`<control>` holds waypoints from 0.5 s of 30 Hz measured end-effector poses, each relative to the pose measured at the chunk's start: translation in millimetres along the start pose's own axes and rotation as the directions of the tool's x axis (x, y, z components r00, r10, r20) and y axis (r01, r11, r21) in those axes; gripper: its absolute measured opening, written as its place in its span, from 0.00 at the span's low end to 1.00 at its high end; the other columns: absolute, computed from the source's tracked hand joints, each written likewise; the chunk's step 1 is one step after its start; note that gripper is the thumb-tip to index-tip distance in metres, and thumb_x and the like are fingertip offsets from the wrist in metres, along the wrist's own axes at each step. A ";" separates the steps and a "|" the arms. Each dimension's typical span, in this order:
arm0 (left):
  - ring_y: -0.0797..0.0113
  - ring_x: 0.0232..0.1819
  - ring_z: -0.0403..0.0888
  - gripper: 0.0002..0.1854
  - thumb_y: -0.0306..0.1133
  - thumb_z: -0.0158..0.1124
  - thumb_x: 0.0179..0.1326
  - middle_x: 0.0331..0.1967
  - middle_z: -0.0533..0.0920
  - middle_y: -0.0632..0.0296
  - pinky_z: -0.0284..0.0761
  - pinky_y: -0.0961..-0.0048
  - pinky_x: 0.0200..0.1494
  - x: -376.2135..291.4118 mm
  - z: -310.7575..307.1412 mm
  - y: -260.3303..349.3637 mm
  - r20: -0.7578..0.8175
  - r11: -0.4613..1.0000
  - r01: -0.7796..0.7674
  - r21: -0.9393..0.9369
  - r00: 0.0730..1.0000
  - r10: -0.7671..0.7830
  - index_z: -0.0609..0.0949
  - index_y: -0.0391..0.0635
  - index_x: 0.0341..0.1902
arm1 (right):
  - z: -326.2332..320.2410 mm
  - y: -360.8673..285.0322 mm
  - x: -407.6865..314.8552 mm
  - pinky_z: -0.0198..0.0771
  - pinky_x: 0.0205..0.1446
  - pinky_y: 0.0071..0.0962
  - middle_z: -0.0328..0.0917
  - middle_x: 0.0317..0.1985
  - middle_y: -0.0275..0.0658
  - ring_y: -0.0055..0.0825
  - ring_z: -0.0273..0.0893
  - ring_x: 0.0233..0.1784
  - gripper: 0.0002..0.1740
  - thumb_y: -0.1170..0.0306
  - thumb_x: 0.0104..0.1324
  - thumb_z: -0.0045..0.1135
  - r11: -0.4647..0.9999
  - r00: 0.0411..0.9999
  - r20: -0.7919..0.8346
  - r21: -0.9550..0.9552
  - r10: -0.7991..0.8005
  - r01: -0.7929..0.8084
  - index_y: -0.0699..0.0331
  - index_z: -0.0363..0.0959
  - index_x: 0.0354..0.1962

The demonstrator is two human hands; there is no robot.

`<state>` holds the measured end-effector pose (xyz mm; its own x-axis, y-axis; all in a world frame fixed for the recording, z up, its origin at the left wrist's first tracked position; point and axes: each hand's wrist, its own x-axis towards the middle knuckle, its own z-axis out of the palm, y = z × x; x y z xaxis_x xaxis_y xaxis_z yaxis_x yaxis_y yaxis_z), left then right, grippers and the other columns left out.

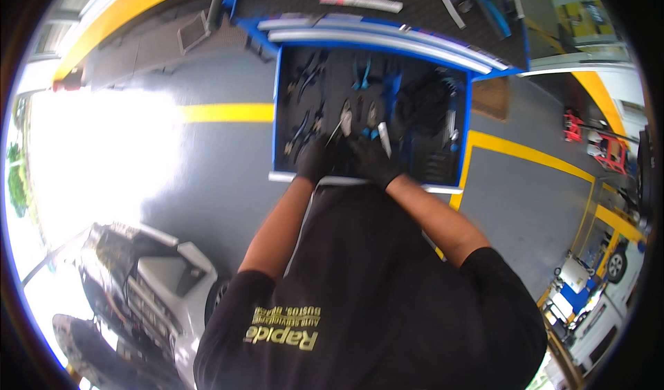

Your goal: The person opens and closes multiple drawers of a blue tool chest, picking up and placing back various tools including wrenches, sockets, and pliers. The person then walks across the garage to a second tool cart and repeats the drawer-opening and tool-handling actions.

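Both my hands wear black gloves and reach into an open blue tool drawer (277, 94) from its front edge. My left hand (315, 159) is over the front left part; a thin bright rod (334, 132) shows at its fingertips, but blur hides whether it is held. My right hand (374, 161) is beside it to the right, touching or close to a flat silver piece (384, 138). Just beyond the fingers lie pliers (346, 111) with grey jaws and a second pair of pliers (372, 114). Several dark-handled pliers (296, 130) lie at the left.
Above the drawer, the blue cabinet's black top (290, 11) carries a red-and-white strip (360, 2) and blue-handled tools (490, 14). A dark bundle (425, 105) fills the drawer's right part. A silver vehicle (171, 281) with an exposed front stands at lower left.
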<state>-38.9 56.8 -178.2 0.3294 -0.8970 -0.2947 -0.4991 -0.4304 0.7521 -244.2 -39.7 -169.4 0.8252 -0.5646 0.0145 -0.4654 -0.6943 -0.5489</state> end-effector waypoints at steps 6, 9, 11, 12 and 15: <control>0.33 0.50 0.90 0.20 0.50 0.74 0.70 0.42 0.91 0.39 0.82 0.41 0.53 15.0 -28.6 21.7 0.088 0.982 0.001 0.189 0.996 -0.018 0.87 0.42 0.44 | -14.2 -4.2 16.7 0.78 0.64 0.59 0.86 0.55 0.57 0.62 0.85 0.58 0.23 0.68 0.68 0.67 0.968 0.983 0.057 0.173 0.176 -0.184 0.64 0.81 0.60; 0.34 0.51 0.91 0.23 0.53 0.74 0.69 0.42 0.92 0.41 0.83 0.41 0.53 21.4 -17.4 4.4 0.027 0.979 0.088 0.182 0.995 -0.095 0.88 0.43 0.45 | -14.6 -4.1 22.9 0.76 0.67 0.57 0.86 0.55 0.53 0.59 0.85 0.59 0.27 0.60 0.69 0.71 0.969 0.979 0.077 0.147 0.189 -0.198 0.64 0.80 0.61; 0.36 0.51 0.92 0.23 0.54 0.74 0.69 0.43 0.93 0.42 0.83 0.41 0.54 26.1 -19.4 16.2 0.006 0.972 0.139 0.191 0.990 -0.142 0.89 0.43 0.45 | -11.0 -2.2 30.2 0.76 0.67 0.55 0.87 0.53 0.51 0.57 0.86 0.58 0.24 0.58 0.70 0.70 0.963 0.971 0.068 0.127 0.231 -0.238 0.62 0.81 0.58; 0.37 0.52 0.92 0.24 0.56 0.74 0.69 0.44 0.93 0.43 0.83 0.41 0.54 28.5 -18.2 17.3 -0.005 0.965 0.136 0.226 0.990 -0.138 0.90 0.44 0.45 | 1.8 4.5 30.1 0.77 0.66 0.54 0.87 0.53 0.52 0.56 0.87 0.58 0.23 0.59 0.71 0.69 0.962 0.969 0.055 0.116 0.243 -0.248 0.62 0.82 0.57; 0.37 0.52 0.92 0.24 0.56 0.75 0.68 0.45 0.93 0.42 0.83 0.41 0.55 37.8 -24.9 20.6 0.052 0.965 0.184 0.185 0.979 -0.196 0.90 0.45 0.44 | 3.6 3.8 38.5 0.78 0.64 0.51 0.88 0.52 0.51 0.53 0.88 0.57 0.17 0.60 0.74 0.67 0.966 0.968 -0.001 0.059 0.252 -0.251 0.61 0.83 0.53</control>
<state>-16.7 16.5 -159.2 0.3786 -0.7992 -0.4669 -0.5695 -0.5988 0.5632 -213.0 -62.5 -174.0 0.6812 -0.7216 -0.1237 -0.6383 -0.5025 -0.5832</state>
